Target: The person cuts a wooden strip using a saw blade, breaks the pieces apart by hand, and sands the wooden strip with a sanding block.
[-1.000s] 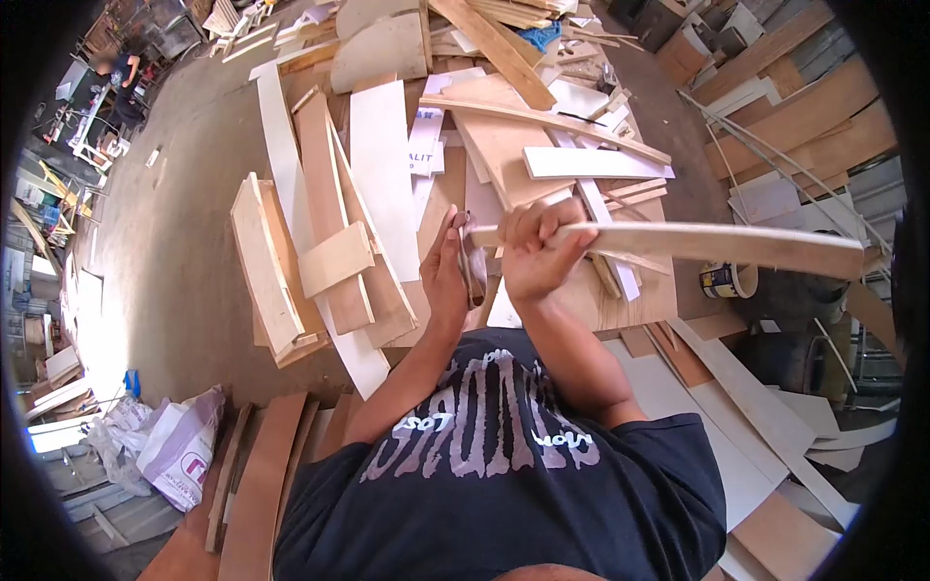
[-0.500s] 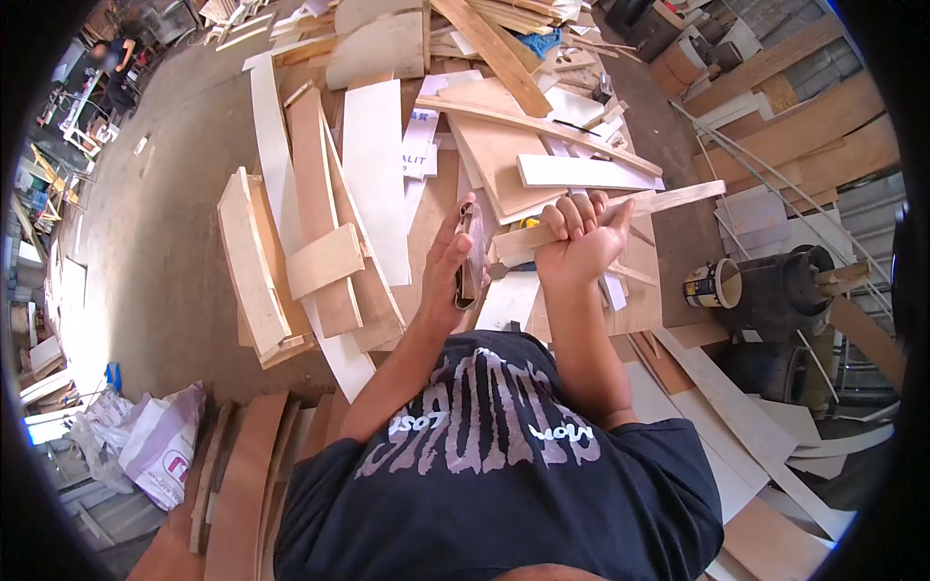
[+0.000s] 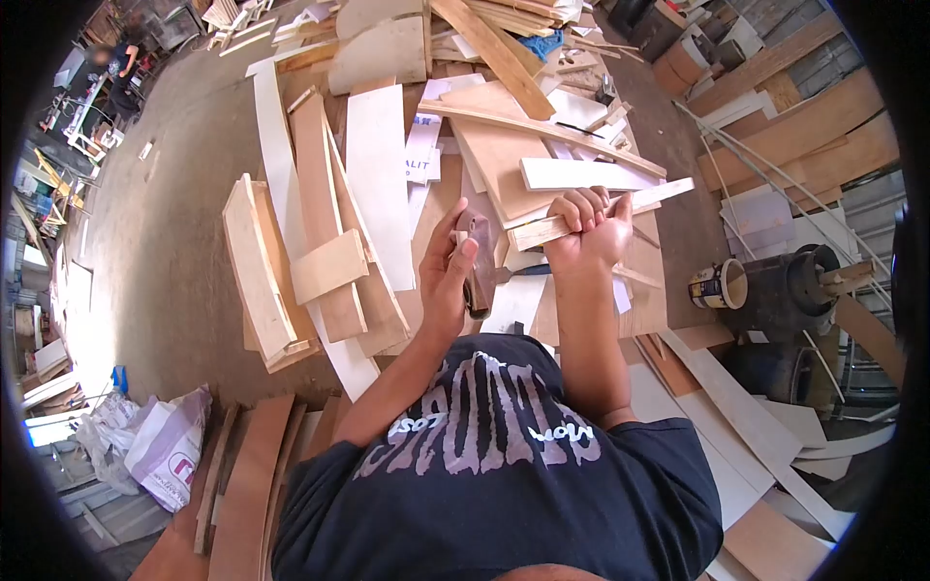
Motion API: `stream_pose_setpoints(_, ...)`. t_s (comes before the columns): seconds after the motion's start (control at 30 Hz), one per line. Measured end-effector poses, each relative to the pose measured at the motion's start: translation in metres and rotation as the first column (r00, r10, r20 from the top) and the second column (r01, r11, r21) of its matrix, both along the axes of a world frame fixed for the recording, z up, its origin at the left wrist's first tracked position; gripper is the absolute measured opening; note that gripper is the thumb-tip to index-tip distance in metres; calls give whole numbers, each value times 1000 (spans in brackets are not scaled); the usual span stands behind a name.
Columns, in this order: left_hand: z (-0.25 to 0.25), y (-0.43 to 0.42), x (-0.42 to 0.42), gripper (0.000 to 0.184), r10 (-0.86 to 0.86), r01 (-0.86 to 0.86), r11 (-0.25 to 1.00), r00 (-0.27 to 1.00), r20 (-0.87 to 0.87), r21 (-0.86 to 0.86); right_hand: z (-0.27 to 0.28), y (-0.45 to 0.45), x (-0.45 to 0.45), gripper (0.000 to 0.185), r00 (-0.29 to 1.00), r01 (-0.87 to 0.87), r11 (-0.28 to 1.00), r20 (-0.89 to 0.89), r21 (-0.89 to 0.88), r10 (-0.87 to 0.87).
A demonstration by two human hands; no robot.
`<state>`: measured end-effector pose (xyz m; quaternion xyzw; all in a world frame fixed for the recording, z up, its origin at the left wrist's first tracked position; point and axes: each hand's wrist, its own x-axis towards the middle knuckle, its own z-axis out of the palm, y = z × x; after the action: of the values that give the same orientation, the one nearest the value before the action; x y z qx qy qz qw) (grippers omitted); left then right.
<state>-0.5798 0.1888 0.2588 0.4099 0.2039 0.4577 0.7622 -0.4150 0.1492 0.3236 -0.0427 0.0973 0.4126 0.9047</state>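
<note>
Here we are, beside the cluttered worktable (image 3: 643, 308), and all eyes go to the space between two hands; the right hand (image 3: 589, 232) has its fingers curled and closed firmly around a wooden strip (image 3: 539, 232), which sits up above the table top; the strip's long axis runs aslant through the fist, one blunt end poking out leftward and slightly nearer the body, the other reaching away to the right, above the far boards.

Now look left of that blunt end; there, a small gap apart, the left hand (image 3: 446, 279) grips a dark, curved object (image 3: 483, 257), its long side standing roughly toward and away from the body, so it lies crosswise to the strip; the thumb is pressed to it, the fingers closed in behind, though just how they wrap I cannot tell; nor can I make out exactly what the object is.

Below that gap lies a dark-handled tool (image 3: 528, 271), touched by neither hand; a white board (image 3: 586, 174) rests just beyond the right fist.
</note>
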Motion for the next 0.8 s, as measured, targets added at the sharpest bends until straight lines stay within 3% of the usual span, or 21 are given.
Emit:
stream_pose_setpoints(0.13,6,-4,-3,54,51,-44,995,995,-84,84,10,-6,-19,52,981,86,994,181,-70,-72)
stream_pose_setpoints(0.2,7,-4,0,54,90,-77,990,991,-102,120,16,-9,-34,53,905,244,947,401,-210,-144)
stream_pose_setpoints(0.23,7,-4,1,54,135,-116,981,984,-117,158,11,-13,-34,55,855,234,963,500,-135,-137)
stream_pose_setpoints(0.37,2,-6,2,52,178,-157,978,970,-164,136,6,-15,-49,57,763,239,971,622,-20,-175)
stream_pose_setpoints(0.43,-4,-3,1,50,203,-156,975,919,-338,161,5,-11,-58,57,665,306,952,710,25,-232)
stream_pose_setpoints(0.47,-7,-4,2,50,203,-156,975,919,-338,161,4,-11,-61,57,665,306,952,710,25,-232)
stream_pose_setpoints(0.63,-10,-10,10,48,401,-240,880,840,-367,410,1,5,-64,59,518,311,947,822,78,-238)
stream_pose_setpoints(0.8,-28,2,11,45,359,-325,933,877,-318,157,-14,-8,-81,60,454,282,959,879,13,-145)
